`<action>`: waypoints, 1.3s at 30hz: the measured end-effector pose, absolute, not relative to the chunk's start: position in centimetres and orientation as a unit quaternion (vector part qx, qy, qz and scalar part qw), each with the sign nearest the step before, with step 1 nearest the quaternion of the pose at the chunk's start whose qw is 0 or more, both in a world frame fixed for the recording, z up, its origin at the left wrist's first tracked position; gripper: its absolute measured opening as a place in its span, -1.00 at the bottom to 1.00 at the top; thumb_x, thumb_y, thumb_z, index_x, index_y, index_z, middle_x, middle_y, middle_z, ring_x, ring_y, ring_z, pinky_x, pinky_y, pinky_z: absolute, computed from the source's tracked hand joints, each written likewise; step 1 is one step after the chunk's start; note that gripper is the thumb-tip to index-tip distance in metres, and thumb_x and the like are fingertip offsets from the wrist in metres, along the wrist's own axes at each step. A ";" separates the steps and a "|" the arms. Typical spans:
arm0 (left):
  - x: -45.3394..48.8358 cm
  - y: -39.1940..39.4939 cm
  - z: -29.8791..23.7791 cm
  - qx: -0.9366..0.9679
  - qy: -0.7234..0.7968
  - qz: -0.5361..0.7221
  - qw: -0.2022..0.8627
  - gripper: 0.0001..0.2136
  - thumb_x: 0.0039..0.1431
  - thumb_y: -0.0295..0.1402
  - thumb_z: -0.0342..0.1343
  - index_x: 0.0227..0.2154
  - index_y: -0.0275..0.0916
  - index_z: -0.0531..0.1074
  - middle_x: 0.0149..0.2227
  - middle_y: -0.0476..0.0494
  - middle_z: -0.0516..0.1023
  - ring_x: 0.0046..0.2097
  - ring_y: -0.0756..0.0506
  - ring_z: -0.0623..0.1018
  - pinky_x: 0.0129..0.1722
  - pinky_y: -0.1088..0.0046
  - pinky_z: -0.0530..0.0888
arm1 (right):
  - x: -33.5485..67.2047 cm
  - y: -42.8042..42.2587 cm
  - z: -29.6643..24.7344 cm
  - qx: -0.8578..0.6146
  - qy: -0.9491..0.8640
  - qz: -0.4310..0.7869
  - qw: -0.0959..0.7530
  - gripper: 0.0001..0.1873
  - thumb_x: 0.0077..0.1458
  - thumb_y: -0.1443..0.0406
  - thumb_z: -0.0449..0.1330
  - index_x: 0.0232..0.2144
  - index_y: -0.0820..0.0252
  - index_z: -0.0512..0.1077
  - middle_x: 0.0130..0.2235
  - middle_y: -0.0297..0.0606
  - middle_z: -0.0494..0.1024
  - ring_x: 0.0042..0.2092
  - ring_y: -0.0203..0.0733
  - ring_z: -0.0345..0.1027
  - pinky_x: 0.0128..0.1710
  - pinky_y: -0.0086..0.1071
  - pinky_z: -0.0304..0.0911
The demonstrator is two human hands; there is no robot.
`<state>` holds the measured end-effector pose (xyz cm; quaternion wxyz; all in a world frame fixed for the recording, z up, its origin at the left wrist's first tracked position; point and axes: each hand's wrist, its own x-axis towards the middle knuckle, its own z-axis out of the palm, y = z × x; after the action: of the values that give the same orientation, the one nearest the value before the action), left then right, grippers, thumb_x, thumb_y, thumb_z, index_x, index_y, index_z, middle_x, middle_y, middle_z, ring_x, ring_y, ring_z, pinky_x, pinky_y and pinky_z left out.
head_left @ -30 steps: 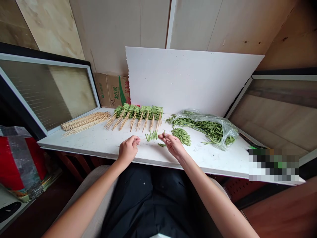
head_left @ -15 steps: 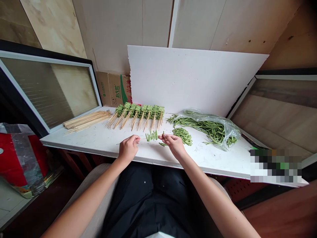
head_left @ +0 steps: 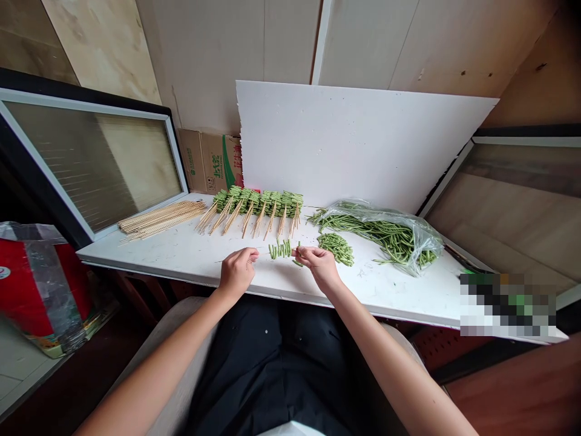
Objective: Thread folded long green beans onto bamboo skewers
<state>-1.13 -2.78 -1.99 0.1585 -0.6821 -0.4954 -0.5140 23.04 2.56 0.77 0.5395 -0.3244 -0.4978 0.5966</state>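
My left hand [head_left: 236,271] is closed in a pinch on a thin bamboo skewer [head_left: 263,254] that carries several short green bean pieces [head_left: 280,249]. My right hand [head_left: 319,264] is closed at the skewer's other end, pinching a small bean piece against its tip. Both hands hover just over the white table [head_left: 190,254] near its front edge. A small heap of cut bean pieces [head_left: 336,247] lies just right of my right hand.
A row of finished bean skewers [head_left: 254,209] lies at the back. Loose bamboo sticks [head_left: 158,218] are piled at the left. A plastic bag of long beans [head_left: 385,233] sits at the right. A white board [head_left: 354,145] leans behind, a cardboard box [head_left: 211,163] beside it.
The hands keep their hold on the skewer and bean piece and have barely moved. The camera has shifted slightly, so the scene sits a little further right.
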 end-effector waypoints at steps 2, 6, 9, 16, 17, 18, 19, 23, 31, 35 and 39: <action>-0.8 -2.8 -1.8 -0.684 -0.490 -0.516 0.162 -0.67 0.11 -0.71 -0.03 -0.28 -0.20 0.53 -0.38 -0.06 0.68 -0.31 -0.11 0.69 -0.25 0.42 0.57 | 22.6 2.4 0.6 -0.336 -0.492 0.588 0.547 -0.59 -0.18 0.01 0.57 -0.48 0.23 0.68 -0.35 -0.17 0.69 -0.24 -0.09 0.59 -0.02 -0.14 0.53; -0.6 -3.0 -1.0 -0.669 -0.509 -0.521 0.150 -0.70 0.13 -0.68 -0.01 -0.28 -0.20 0.54 -0.36 -0.07 0.69 -0.29 -0.11 0.69 -0.24 0.43 0.56 | 22.2 2.1 1.4 -0.342 -0.506 0.584 0.534 -0.58 -0.15 0.00 0.56 -0.42 0.23 0.69 -0.29 -0.14 0.69 -0.16 -0.01 0.60 -0.04 -0.11 0.56; -1.0 -2.9 -0.5 -0.650 -0.532 -0.529 0.123 -0.74 0.19 -0.63 0.02 -0.26 -0.20 0.54 -0.36 -0.07 0.68 -0.29 -0.11 0.68 -0.25 0.44 0.53 | 23.5 2.9 2.5 -0.347 -0.552 0.570 0.501 -0.53 0.05 -0.08 0.42 -0.27 0.22 0.70 -0.12 -0.05 0.71 -0.04 0.09 0.60 -0.08 -0.09 0.56; -1.7 -2.3 -1.2 -0.627 -0.582 -0.514 0.073 -0.81 0.25 -0.55 0.05 -0.25 -0.19 0.53 -0.36 -0.08 0.67 -0.30 -0.14 0.66 -0.28 0.42 0.48 | 28.4 7.0 0.8 -0.501 -0.786 0.102 0.348 -0.71 0.33 0.28 0.16 -0.09 0.23 0.67 -0.09 -0.01 0.69 0.00 0.14 0.48 0.11 -0.04 0.29; -1.7 -2.3 -1.4 -0.628 -0.584 -0.510 0.070 -0.81 0.25 -0.55 0.05 -0.25 -0.18 0.53 -0.36 -0.08 0.67 -0.30 -0.14 0.66 -0.28 0.42 0.47 | 28.6 7.3 0.3 -0.516 -0.794 0.055 0.316 -0.69 0.33 0.33 0.13 -0.06 0.24 0.66 -0.09 0.00 0.68 0.00 0.14 0.45 0.11 -0.06 0.26; -1.6 -2.2 -1.6 -0.630 -0.584 -0.508 0.068 -0.81 0.25 -0.55 0.05 -0.25 -0.18 0.52 -0.35 -0.08 0.67 -0.30 -0.14 0.66 -0.28 0.42 0.47 | 28.7 7.5 -0.2 -0.528 -0.798 0.019 0.289 -0.67 0.35 0.35 0.10 -0.04 0.24 0.66 -0.08 0.00 0.67 0.00 0.14 0.42 0.09 -0.09 0.24; -1.5 -2.2 -1.7 -0.632 -0.584 -0.505 0.065 -0.81 0.25 -0.55 0.05 -0.25 -0.18 0.52 -0.35 -0.07 0.67 -0.29 -0.14 0.66 -0.28 0.42 0.47 | 28.6 7.6 -0.6 -0.538 -0.800 -0.008 0.266 -0.66 0.36 0.36 0.08 -0.04 0.23 0.66 -0.08 0.01 0.66 0.00 0.13 0.39 0.06 -0.12 0.23; -1.3 -2.2 -2.1 -0.638 -0.584 -0.500 0.055 -0.80 0.24 -0.56 0.04 -0.25 -0.17 0.52 -0.34 -0.06 0.68 -0.28 -0.13 0.66 -0.26 0.42 0.47 | 27.7 8.2 -1.4 -0.542 -0.810 -0.057 0.216 -0.66 0.38 0.33 0.08 -0.14 0.17 0.68 -0.14 0.03 0.62 0.01 0.15 0.31 -0.03 -0.17 0.18; -0.8 -2.4 -2.1 -0.642 -0.588 -0.490 0.046 -0.82 0.27 -0.53 0.04 -0.26 -0.16 0.51 -0.34 -0.07 0.68 -0.29 -0.15 0.65 -0.28 0.41 0.45 | 27.1 9.9 -1.0 -0.515 -0.817 0.012 0.259 -0.77 0.28 0.36 0.18 -0.34 0.22 0.65 -0.20 0.09 0.64 0.03 0.21 0.30 -0.05 -0.13 0.19; -0.7 -2.5 -2.0 -0.644 -0.582 -0.494 0.047 -0.83 0.29 -0.51 0.04 -0.26 -0.16 0.51 -0.35 -0.07 0.67 -0.30 -0.14 0.65 -0.28 0.40 0.45 | 26.8 8.7 -0.8 -0.463 -0.728 0.297 0.409 -0.71 0.25 0.09 0.26 -0.31 0.19 0.58 -0.24 -0.07 0.65 -0.16 0.01 0.43 -0.12 -0.19 0.28; -0.5 -2.6 -1.7 -0.643 -0.579 -0.500 0.049 -0.83 0.30 -0.50 0.03 -0.26 -0.16 0.51 -0.35 -0.07 0.67 -0.30 -0.14 0.65 -0.27 0.41 0.45 | 26.2 6.8 -0.4 -0.330 -0.592 0.559 0.477 -0.54 0.03 -0.09 0.43 -0.30 0.15 0.55 -0.28 -0.21 0.60 -0.27 -0.17 0.42 -0.21 -0.30 0.32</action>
<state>-0.55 -2.64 -1.70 0.0491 -0.6427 -0.5785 -0.4999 26.20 6.81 -0.39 0.4771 -0.3301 -0.5922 0.5592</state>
